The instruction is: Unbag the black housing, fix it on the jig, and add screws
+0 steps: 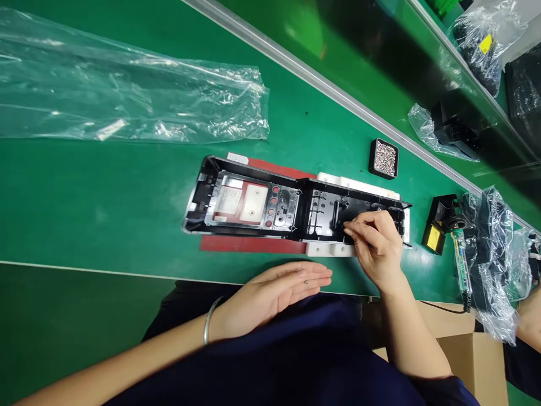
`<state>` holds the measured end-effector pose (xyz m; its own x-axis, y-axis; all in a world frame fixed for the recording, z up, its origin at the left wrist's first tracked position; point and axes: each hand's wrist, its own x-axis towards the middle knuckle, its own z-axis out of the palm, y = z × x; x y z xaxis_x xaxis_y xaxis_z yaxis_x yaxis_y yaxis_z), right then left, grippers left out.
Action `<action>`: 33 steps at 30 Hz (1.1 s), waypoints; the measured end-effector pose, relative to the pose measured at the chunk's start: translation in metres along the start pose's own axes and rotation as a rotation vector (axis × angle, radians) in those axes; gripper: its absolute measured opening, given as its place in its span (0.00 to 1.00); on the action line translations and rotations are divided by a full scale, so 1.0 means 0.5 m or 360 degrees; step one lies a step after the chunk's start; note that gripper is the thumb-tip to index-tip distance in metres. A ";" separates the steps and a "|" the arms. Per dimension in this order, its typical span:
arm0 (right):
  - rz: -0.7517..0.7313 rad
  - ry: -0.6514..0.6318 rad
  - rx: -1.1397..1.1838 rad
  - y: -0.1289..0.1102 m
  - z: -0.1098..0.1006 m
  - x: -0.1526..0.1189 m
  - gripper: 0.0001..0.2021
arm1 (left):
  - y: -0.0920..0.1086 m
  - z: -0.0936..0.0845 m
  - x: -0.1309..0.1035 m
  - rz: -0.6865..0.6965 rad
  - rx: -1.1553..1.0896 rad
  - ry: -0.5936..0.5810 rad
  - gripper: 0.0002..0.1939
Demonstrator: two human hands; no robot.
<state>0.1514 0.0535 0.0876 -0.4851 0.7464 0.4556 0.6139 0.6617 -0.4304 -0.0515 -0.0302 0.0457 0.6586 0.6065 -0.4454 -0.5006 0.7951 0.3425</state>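
On the green worktop (105, 192), a long black plastic housing (270, 203) lies open side up, its long axis running left to right across the view, resting on a red mat (253, 243) and a white fixture (333, 248). Right hand (376, 245) is the nearer one, sitting right over the housing's right end, fingers pinched together on something too small to make out, tips pressed down into the black interior. Left hand (274, 290) hovers just in front of the housing, palm up and flat, fingers together, with what looks like a tiny screw (306, 281) lying on them. Beyond the housing, a small black tray of screws (384, 158) sits near the metal rail (338, 93). Off to the right, a black part with a yellow label (435, 234); its writing is too small to read. White stickers inside the housing are unreadable too. A clear plastic bag (127, 96) sprawls far left.
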 end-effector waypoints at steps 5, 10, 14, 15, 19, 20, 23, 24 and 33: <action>-0.0082 -0.0102 -0.0165 -0.004 -0.013 -0.013 0.05 | -0.001 0.002 0.000 -0.0003 -0.0008 0.0037 0.21; -0.0085 -0.0312 -0.0370 -0.024 -0.027 -0.035 0.20 | -0.003 0.003 0.002 0.0011 -0.0005 0.0064 0.22; -0.0104 -0.0252 -0.0446 -0.020 -0.015 -0.055 0.25 | -0.006 0.004 0.002 0.0038 0.0002 0.0071 0.21; -0.0110 -0.0214 -0.0437 -0.018 -0.013 -0.058 0.25 | -0.006 0.004 0.001 0.0049 0.0003 0.0070 0.21; -0.0122 0.0062 -0.0339 -0.022 -0.018 -0.066 0.19 | -0.007 0.002 -0.002 0.0088 0.0003 0.0063 0.19; -0.0115 0.0129 -0.0301 -0.029 -0.020 -0.069 0.15 | -0.007 0.002 -0.002 0.0093 0.0000 0.0061 0.19; -0.0063 0.0175 -0.0135 -0.059 -0.018 -0.085 0.07 | -0.009 0.001 0.000 0.0105 -0.0020 0.0060 0.20; -0.0048 0.0141 -0.0063 -0.070 -0.012 -0.092 0.05 | -0.010 0.000 0.000 0.0111 -0.0029 0.0066 0.20; 0.0058 -0.0065 0.0327 -0.113 0.065 -0.139 0.06 | -0.014 -0.006 -0.003 0.0120 -0.0064 0.0126 0.20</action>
<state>0.1303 -0.0335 0.0547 -0.4923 0.7697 0.4064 0.4936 0.6314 -0.5980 -0.0506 -0.0368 0.0416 0.5725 0.6618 -0.4840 -0.5702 0.7455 0.3450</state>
